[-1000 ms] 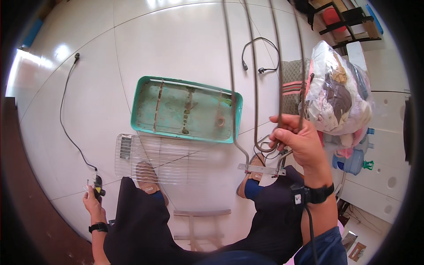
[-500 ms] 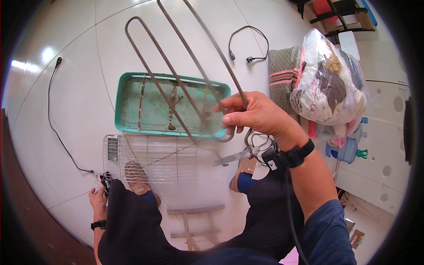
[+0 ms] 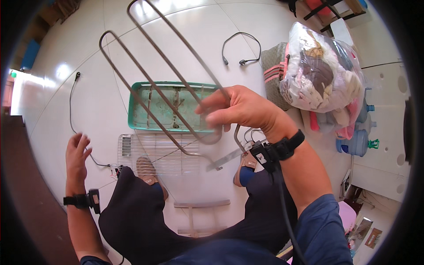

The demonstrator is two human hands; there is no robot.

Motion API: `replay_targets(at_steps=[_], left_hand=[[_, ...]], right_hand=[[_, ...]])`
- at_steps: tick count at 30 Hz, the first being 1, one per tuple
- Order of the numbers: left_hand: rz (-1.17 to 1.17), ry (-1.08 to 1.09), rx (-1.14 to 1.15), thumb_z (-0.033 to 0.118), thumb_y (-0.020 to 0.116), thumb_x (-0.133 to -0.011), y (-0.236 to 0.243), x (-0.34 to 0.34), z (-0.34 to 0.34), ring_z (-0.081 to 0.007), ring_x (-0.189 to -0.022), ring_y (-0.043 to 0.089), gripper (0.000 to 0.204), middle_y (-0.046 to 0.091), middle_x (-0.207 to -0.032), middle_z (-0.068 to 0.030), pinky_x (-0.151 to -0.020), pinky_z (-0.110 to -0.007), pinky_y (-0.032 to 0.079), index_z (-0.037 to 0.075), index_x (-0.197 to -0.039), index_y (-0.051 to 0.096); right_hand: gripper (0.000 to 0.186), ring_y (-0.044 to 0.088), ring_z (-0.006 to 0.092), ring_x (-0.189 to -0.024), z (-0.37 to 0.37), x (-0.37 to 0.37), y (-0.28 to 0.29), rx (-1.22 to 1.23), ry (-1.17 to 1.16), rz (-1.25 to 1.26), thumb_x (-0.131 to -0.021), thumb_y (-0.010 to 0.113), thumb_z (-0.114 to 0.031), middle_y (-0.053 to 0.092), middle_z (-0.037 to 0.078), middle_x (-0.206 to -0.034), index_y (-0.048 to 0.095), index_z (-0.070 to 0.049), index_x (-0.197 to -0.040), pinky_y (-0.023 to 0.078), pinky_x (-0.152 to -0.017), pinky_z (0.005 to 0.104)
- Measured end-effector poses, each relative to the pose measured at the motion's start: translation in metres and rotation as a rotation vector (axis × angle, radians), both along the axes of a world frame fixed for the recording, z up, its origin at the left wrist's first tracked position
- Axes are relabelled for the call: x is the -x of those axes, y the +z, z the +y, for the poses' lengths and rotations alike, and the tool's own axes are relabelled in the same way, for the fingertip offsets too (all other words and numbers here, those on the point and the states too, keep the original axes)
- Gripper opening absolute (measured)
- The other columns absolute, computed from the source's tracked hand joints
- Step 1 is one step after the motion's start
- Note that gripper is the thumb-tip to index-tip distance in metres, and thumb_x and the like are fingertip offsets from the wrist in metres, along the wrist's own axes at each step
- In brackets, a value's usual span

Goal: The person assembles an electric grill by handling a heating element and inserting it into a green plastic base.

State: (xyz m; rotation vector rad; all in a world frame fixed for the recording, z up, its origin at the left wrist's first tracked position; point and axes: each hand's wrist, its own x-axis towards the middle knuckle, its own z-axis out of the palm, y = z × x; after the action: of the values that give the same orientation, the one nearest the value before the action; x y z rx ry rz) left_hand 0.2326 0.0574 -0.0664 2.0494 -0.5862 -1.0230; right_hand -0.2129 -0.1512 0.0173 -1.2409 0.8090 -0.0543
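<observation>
Right fingers [image 3: 206, 104] curled around one looped metal rod [image 3: 152, 82] — left fingers [image 3: 82, 142] parted, empty, near one black cable [image 3: 70, 110].

- Looks like a room in a home, judging by the household goods around its edges.
- Pale, glossy floor tiles [image 3: 99, 115], walked on in sandals [image 3: 248, 161].
- A clear plastic bag [image 3: 322, 66] stuffed with soft fabric items, beside a grey-brown textile bundle [image 3: 274, 84] with pink stripes.
- Large blue water bottles [image 3: 357, 143] by white panels [image 3: 380, 170] resembling cupboard fronts.
- Dark brown furniture [image 3: 26, 176] along the left edge.
</observation>
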Motion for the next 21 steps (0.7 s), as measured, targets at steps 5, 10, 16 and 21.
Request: replay_targets(at_steps=[5,10,16,21], left_hand=[[0.116,-0.290,0.159,0.036,0.059,-0.100,0.101,0.101,-0.062,-0.0203,-0.110,0.063,0.054,0.062,-0.122,-0.0107,-0.088,-0.033,0.053,0.001,-0.139,0.044],[0.358,-0.332,0.277,0.027,0.058,-0.101,0.122,0.153,-0.071,-0.0215,-0.095,0.071,0.047,0.065,-0.116,-0.0168,-0.070,-0.027,0.061,0.002,-0.139,0.044],[0.565,-0.335,0.306,0.015,0.053,-0.103,0.122,0.171,-0.060,-0.0239,-0.087,0.074,0.027,0.070,-0.099,-0.0114,-0.067,-0.031,0.063,0.005,-0.128,0.050],[0.546,-0.276,0.367,0.013,0.053,-0.103,0.121,0.176,-0.054,-0.0239,-0.087,0.074,0.021,0.071,-0.097,-0.0125,-0.068,-0.030,0.063,0.006,-0.122,0.052]], right_hand=[[0.031,0.067,0.0104,-0.072,0.023,0.017,0.015,0.011,0.019,-0.096,-0.087,0.071,-0.013,0.070,0.004,-0.083,0.067,0.001,-0.114,0.052,-0.064,0.0230],[0.031,0.065,0.0084,-0.068,0.044,0.030,0.026,-0.007,0.060,-0.170,-0.087,0.075,-0.014,0.070,0.002,-0.079,0.068,-0.001,-0.113,0.050,-0.061,0.0215],[0.033,0.064,0.0082,-0.068,0.057,0.040,0.010,-0.021,0.035,-0.194,-0.086,0.077,-0.015,0.070,0.003,-0.080,0.067,0.000,-0.114,0.050,-0.062,0.0221],[0.044,0.066,0.0107,-0.075,0.055,0.043,-0.002,-0.101,-0.065,-0.193,-0.089,0.074,-0.020,0.071,0.005,-0.090,0.058,0.002,-0.124,0.052,-0.068,0.0237]])
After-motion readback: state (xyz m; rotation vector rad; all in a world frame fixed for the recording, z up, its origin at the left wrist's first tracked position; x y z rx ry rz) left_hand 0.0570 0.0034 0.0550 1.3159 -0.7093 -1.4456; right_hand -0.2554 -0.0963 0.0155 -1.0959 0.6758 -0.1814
